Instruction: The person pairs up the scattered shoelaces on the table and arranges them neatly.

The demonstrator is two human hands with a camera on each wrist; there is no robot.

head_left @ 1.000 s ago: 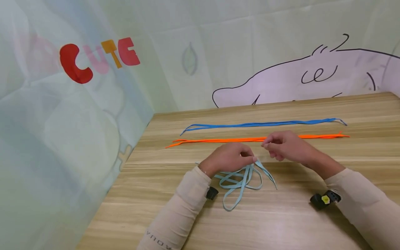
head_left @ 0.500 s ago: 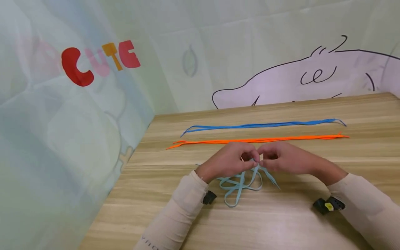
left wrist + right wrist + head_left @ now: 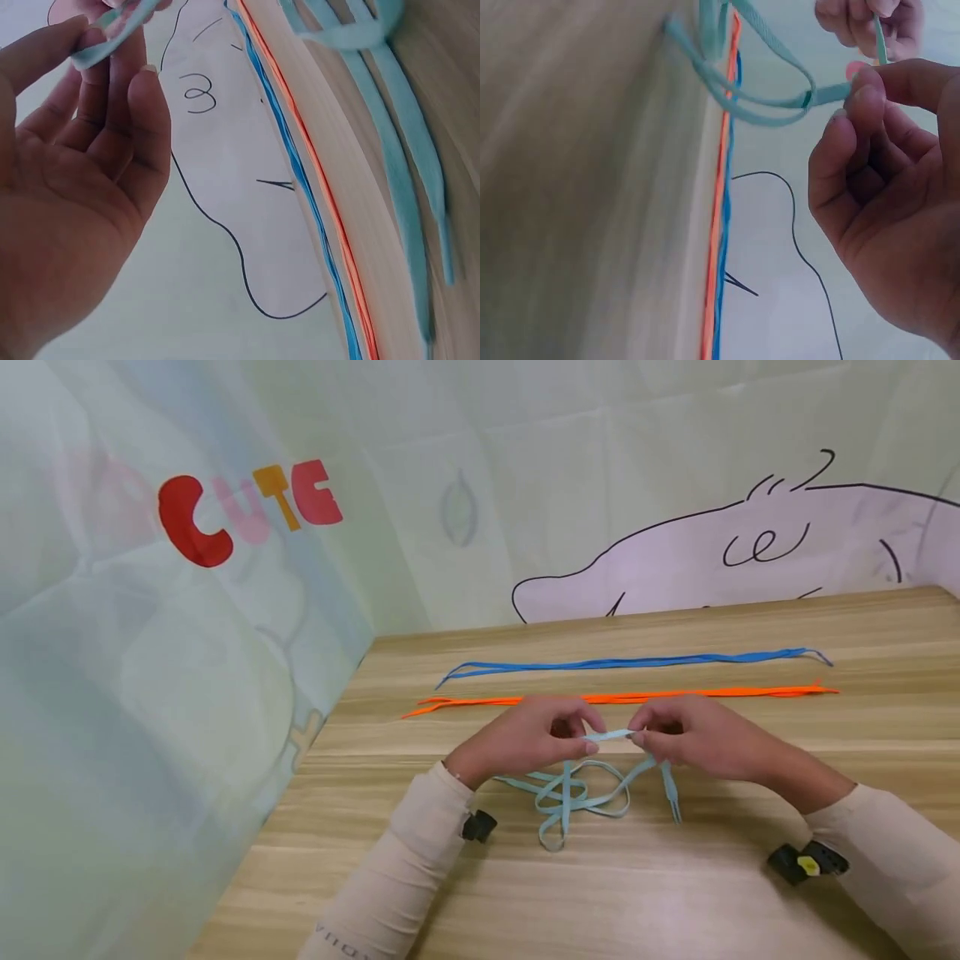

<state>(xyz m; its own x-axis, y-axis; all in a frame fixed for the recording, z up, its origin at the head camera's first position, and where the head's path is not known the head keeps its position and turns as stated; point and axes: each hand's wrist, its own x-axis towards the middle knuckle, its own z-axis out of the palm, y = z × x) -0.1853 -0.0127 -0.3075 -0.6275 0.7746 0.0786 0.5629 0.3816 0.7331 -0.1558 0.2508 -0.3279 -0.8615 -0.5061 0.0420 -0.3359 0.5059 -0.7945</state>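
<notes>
A light-blue shoelace (image 3: 609,736) spans the short gap between my hands, raised over the table. My left hand (image 3: 534,739) pinches it between thumb and fingertips; the left wrist view shows the lace (image 3: 112,49) bent over the fingers there. With thumb and forefinger, my right hand (image 3: 701,735) pinches the other end of that span. In the right wrist view the lace (image 3: 829,94) runs from this pinch into a hanging loop. Below the hands the rest of it lies in loose loops on the wood, with two tipped ends trailing beneath the right hand.
An orange shoelace (image 3: 750,692), folded lengthwise, lies straight across the wooden table (image 3: 600,902) just beyond my hands. Parallel behind it is a blue shoelace (image 3: 615,663). A printed cloth (image 3: 450,460) hangs along the table's back and left sides.
My right hand came in from the right and took hold of the light-blue shoelace beside the left. Since then the hands have drawn apart, stretching a short span between them.
</notes>
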